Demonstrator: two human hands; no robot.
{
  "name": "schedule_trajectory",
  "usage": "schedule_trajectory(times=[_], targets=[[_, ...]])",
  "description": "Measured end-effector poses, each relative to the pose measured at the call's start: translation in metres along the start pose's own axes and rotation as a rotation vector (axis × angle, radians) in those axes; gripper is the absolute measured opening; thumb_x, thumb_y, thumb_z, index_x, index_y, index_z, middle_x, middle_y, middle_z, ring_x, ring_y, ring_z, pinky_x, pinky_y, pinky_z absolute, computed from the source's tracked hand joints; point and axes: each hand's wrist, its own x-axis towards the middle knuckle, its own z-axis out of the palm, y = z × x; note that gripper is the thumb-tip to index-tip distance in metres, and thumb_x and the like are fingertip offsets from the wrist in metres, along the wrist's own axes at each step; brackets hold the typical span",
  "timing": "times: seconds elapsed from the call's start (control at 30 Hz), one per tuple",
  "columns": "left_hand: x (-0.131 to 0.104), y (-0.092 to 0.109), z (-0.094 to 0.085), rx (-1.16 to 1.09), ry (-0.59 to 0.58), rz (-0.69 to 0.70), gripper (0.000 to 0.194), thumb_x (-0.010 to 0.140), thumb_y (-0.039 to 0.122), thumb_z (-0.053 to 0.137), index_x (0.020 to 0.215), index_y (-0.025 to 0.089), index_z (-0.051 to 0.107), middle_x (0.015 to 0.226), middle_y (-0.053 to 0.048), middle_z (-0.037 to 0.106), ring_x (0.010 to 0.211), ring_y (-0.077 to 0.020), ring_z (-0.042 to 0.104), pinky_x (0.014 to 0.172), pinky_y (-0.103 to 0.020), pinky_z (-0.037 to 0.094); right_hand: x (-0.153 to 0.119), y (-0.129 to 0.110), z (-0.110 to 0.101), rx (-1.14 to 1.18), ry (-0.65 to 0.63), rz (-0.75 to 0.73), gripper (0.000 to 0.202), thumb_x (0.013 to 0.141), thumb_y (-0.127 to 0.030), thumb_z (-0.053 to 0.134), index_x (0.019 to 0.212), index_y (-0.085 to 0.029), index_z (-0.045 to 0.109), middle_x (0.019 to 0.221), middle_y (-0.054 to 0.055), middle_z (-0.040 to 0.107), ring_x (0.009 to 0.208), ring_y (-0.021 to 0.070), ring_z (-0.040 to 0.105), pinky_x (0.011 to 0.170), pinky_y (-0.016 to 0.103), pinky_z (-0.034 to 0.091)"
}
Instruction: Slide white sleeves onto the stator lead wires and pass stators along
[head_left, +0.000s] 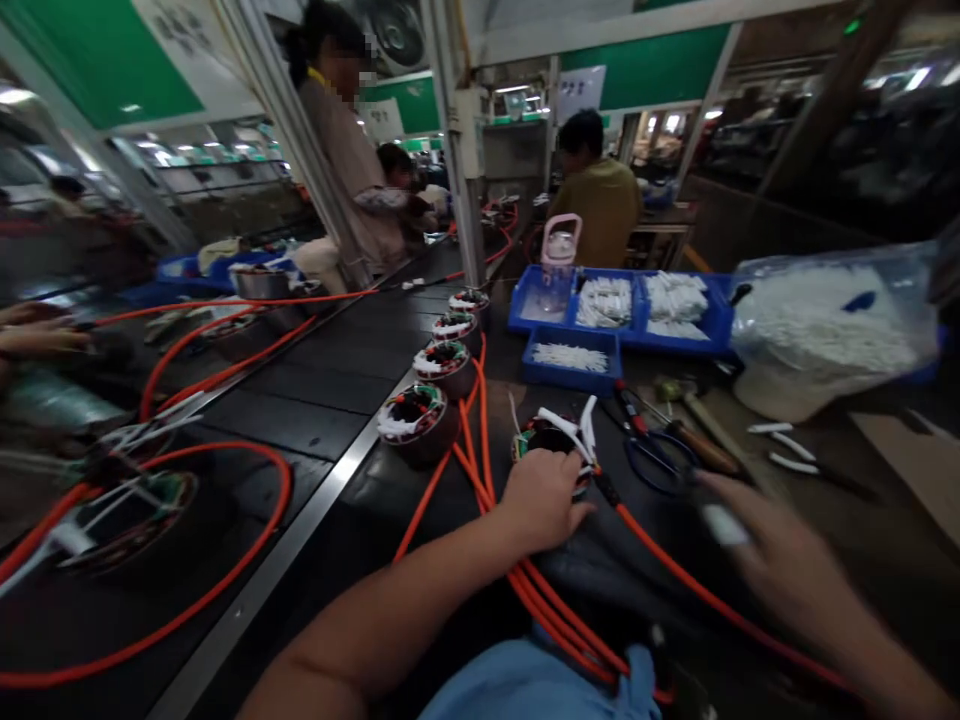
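One snag risk

Left hand (544,500), fingers bent over the wound core (534,436) beneath, clamping hidden; white sleeves (588,428) just beyond. Orange cable (649,541) right of those fingers, if caught, could drag the core. Right hand (772,545) blurred: grip unclear.

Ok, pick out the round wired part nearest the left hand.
The round wired part under the left hand, with white sleeves sticking up; the row of four stands farther left, untouched.
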Motion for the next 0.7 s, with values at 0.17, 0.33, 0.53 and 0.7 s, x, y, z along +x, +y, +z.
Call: schedule_trajectory(times=[0.17, 0.33, 0.53, 0.7], targets=[[0.0, 0.002, 0.012, -0.009, 0.045, -0.08, 0.039, 0.075, 0.04, 0.062, 0.105, 0.016, 0.054, 0.089, -0.007, 0.063, 0.083, -0.0247, 0.057, 0.074, -0.038, 0.043, 0.014, -0.032, 0.053, -0.323, -0.33, -0.062, 0.051, 0.082, -0.013, 0.039, 0.133, -0.016, 0.037, 0.119, 0.014, 0.057, 0.1, 0.0258, 0.059, 0.08, 0.037, 0.046], [0.002, -0.003, 0.017, -0.04, 0.103, -0.015, 0.023, 0.081, 0.038, 0.057, 0.092, 0.017, 0.06, 0.08, -0.006, 0.065, 0.076, -0.0222, 0.058, 0.066, -0.035, 0.04, 0.055, -0.019, 0.049, -0.62, -0.323, -0.197, 0.039, 0.088, -0.017, 0.036, 0.126, -0.018, 0.044, 0.102, 0.011, 0.064, 0.088, 0.023, 0.062, 0.067, 0.029, 0.043], [0.002, 0.001, 0.02, 0.005, 0.141, -0.007, 0.025, 0.085, 0.035, 0.05, 0.098, 0.016, 0.059, 0.079, -0.006, 0.065, 0.074, -0.0225, 0.057, 0.065, -0.036, 0.039, 0.071, -0.002, 0.068, -0.658, -0.377, -0.168, 0.023, 0.087, -0.012, 0.034, 0.1, -0.015, 0.052, 0.093, 0.01, 0.064, 0.079, 0.019, 0.062, 0.06, 0.025, 0.038], [0.003, 0.015, 0.025, 0.124, 0.127, -0.09, 0.029, 0.084, 0.036, 0.053, 0.102, 0.013, 0.057, 0.077, -0.007, 0.062, 0.072, -0.0225, 0.056, 0.062, -0.035, 0.039, 0.069, 0.0, 0.068, -0.632, -0.375, -0.17, 0.017, 0.088, -0.015, 0.036, 0.094, -0.017, 0.051, 0.089, 0.009, 0.064, 0.078, 0.0195, 0.061, 0.06, 0.025, 0.037]])
